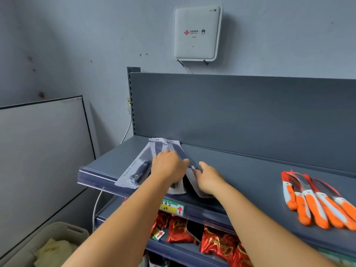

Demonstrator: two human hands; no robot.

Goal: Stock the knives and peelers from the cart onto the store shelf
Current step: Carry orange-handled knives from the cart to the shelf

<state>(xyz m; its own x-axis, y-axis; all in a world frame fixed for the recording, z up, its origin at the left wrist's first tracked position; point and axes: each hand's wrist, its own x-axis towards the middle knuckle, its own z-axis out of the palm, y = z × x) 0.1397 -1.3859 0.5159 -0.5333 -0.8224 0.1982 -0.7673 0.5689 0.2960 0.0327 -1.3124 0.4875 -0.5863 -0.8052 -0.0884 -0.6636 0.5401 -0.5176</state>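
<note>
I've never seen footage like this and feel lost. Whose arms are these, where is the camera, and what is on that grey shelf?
There is no machine: a person wears one camera on the head, looking forward and down at their own bare arms. The left hand rests on a fan of packaged knives lying on the top shelf. The right hand grips the rightmost knife pack at its edge. Farther right lie orange-handled knives. Red snack bags fill the shelf below. A white box hangs on the wall.
</note>
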